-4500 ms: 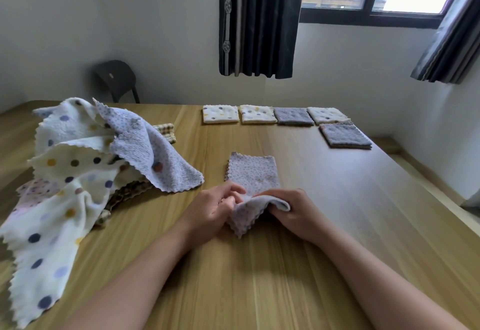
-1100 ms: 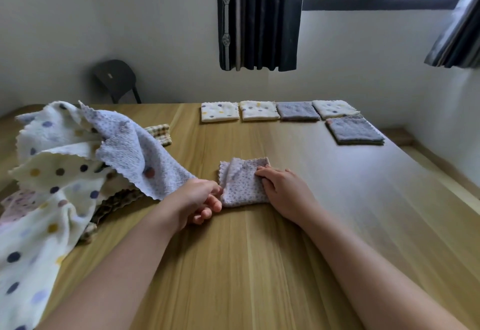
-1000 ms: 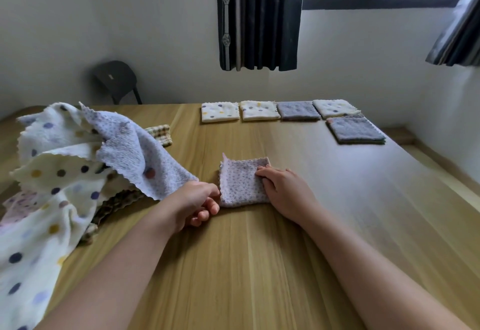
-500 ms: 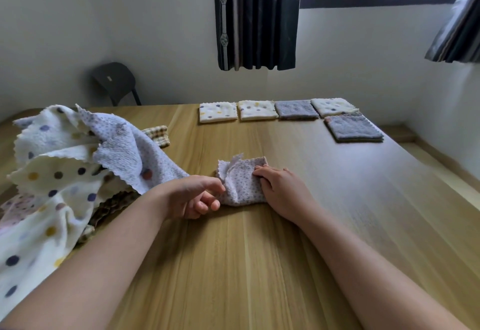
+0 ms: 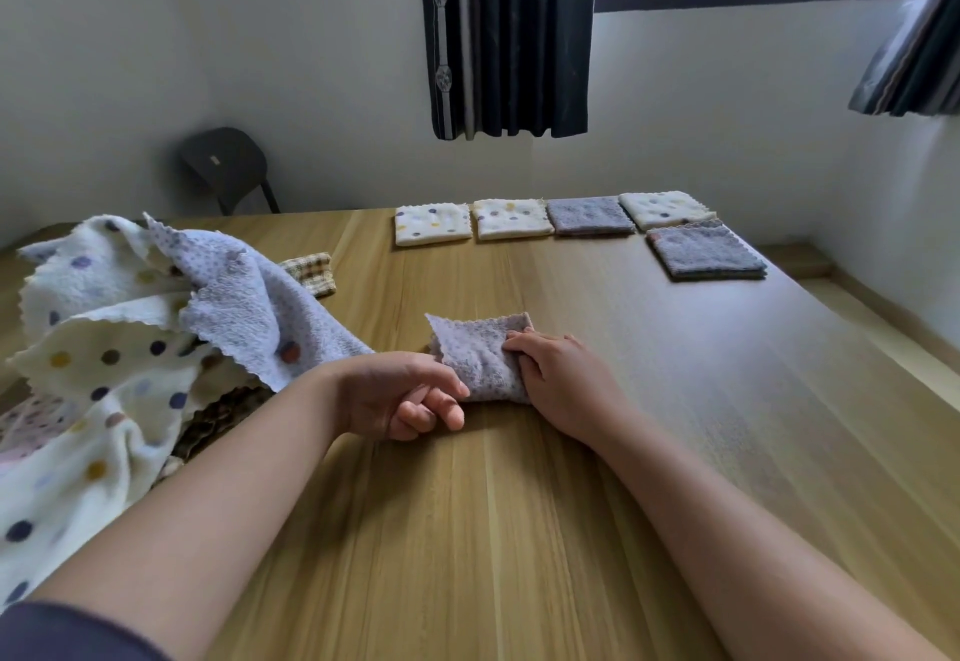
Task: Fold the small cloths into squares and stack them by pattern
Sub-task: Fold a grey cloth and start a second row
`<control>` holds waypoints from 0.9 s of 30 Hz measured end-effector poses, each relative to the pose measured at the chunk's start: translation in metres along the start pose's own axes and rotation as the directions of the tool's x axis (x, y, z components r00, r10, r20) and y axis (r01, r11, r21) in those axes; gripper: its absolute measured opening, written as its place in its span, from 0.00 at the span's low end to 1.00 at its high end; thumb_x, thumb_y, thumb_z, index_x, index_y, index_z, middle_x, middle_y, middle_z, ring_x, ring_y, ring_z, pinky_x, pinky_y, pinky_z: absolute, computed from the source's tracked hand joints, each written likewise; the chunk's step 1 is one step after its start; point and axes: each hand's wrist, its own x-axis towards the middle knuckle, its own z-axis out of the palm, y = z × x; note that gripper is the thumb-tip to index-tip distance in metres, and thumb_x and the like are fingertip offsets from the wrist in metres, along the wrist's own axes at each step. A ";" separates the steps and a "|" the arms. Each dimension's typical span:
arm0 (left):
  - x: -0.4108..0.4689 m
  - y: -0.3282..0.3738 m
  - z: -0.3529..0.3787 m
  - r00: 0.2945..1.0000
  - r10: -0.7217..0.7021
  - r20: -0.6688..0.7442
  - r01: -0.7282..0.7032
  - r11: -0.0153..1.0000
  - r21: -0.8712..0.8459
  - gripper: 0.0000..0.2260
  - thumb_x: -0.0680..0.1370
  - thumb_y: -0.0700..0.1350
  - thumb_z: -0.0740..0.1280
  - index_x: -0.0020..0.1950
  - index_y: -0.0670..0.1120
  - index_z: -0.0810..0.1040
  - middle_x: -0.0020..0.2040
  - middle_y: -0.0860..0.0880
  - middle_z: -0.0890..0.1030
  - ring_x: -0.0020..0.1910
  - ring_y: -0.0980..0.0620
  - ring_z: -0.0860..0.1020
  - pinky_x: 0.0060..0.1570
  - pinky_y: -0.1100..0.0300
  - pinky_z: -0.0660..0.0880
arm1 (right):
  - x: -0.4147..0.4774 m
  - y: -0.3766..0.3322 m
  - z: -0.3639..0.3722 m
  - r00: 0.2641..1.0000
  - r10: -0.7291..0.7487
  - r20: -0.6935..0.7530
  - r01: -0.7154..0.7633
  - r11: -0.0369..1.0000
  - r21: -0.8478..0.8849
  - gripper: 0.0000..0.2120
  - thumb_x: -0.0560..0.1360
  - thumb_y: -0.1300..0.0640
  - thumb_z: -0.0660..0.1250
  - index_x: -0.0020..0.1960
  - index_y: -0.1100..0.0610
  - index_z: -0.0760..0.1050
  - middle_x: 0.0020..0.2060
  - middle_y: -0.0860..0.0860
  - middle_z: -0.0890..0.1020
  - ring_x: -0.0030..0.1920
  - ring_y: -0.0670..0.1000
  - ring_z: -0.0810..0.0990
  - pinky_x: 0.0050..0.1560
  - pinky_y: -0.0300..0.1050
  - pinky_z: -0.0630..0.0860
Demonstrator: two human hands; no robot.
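Note:
A small lilac dotted cloth [image 5: 475, 353] lies folded on the wooden table [image 5: 519, 530], its far left corner lifted off the wood. My left hand [image 5: 400, 395] is at the cloth's near left edge, pinching it with thumb and forefinger, the other fingers curled. My right hand [image 5: 563, 379] holds the cloth's right side with bent fingers. Folded squares lie at the far edge: two cream dotted ones [image 5: 432, 223] [image 5: 511, 218], a grey one [image 5: 589, 216], another cream one [image 5: 665, 208] and a grey stack [image 5: 704, 257].
A heap of unfolded dotted and lilac cloths [image 5: 130, 348] covers the table's left side, with a checked cloth [image 5: 311, 270] behind it. A dark chair [image 5: 223, 166] stands by the wall. A wall and curtained window run behind the table.
The cloth went from half folded to a small square. My left hand came to its left edge and raised it, while my right hand's fingers bent onto the right side.

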 end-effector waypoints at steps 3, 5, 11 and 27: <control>0.002 0.000 -0.004 1.000 -0.018 -0.007 0.018 0.988 0.152 0.11 0.80 0.39 0.60 0.37 0.45 0.64 0.28 0.48 0.76 0.17 0.59 0.63 0.18 0.69 0.56 | -0.001 -0.001 0.000 1.000 0.012 0.014 -0.012 1.000 0.010 0.16 0.81 0.57 0.54 0.63 0.51 0.76 0.64 0.47 0.78 0.59 0.52 0.76 0.65 0.48 0.65; 0.001 0.001 -0.007 0.999 -0.015 -0.042 0.024 0.976 0.216 0.10 0.79 0.39 0.62 0.41 0.46 0.63 0.28 0.47 0.75 0.18 0.59 0.63 0.19 0.69 0.56 | -0.002 -0.001 0.001 1.000 0.013 0.019 -0.013 1.000 0.011 0.16 0.81 0.56 0.54 0.64 0.50 0.75 0.65 0.47 0.77 0.60 0.52 0.75 0.67 0.49 0.64; 0.004 0.001 -0.005 0.999 0.016 -0.027 -0.008 0.962 0.272 0.08 0.79 0.39 0.64 0.44 0.44 0.65 0.30 0.46 0.78 0.19 0.58 0.65 0.18 0.68 0.59 | 0.001 0.002 0.002 0.999 0.025 0.039 -0.026 0.999 0.021 0.18 0.81 0.56 0.53 0.67 0.49 0.73 0.71 0.45 0.71 0.70 0.47 0.68 0.72 0.50 0.58; -0.003 -0.014 0.002 0.974 0.062 -0.219 -0.019 0.981 0.194 0.06 0.79 0.45 0.65 0.54 0.45 0.71 0.29 0.48 0.77 0.19 0.57 0.65 0.19 0.68 0.59 | 0.003 0.008 0.005 0.998 0.020 0.060 -0.023 0.999 0.049 0.22 0.79 0.61 0.52 0.70 0.48 0.71 0.72 0.42 0.68 0.74 0.41 0.59 0.75 0.49 0.52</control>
